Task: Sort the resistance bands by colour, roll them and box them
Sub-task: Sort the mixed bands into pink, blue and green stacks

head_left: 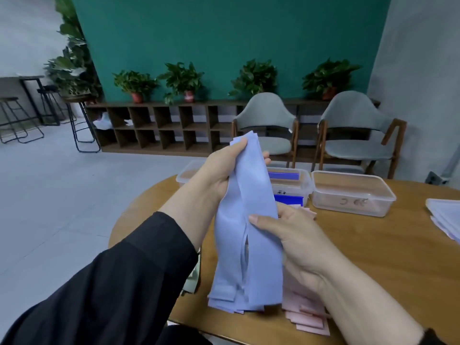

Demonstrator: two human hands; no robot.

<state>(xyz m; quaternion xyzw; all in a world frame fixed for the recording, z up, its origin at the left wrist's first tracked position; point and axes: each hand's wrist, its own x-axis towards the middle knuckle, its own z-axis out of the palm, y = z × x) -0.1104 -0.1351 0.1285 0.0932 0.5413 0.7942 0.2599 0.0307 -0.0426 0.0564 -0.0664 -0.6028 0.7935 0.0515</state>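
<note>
A bundle of several light blue bands (251, 235) stands nearly upright over the wooden table (373, 257), lower ends fanned out on it. My left hand (221, 168) grips the bundle's top. My right hand (286, 232) holds its middle, thumb across the front. Pink bands (306, 317) lie flat under and right of the bundle. Three clear plastic boxes stand behind: the left one (189, 171), the middle one (291, 185) with dark blue bands inside, and the right one (353, 192).
A stack of pale bands or sheets (445, 217) lies at the table's right edge. Something greenish (193, 277) shows at the table's left edge under my left arm. Two grey chairs (268, 128) stand beyond the table.
</note>
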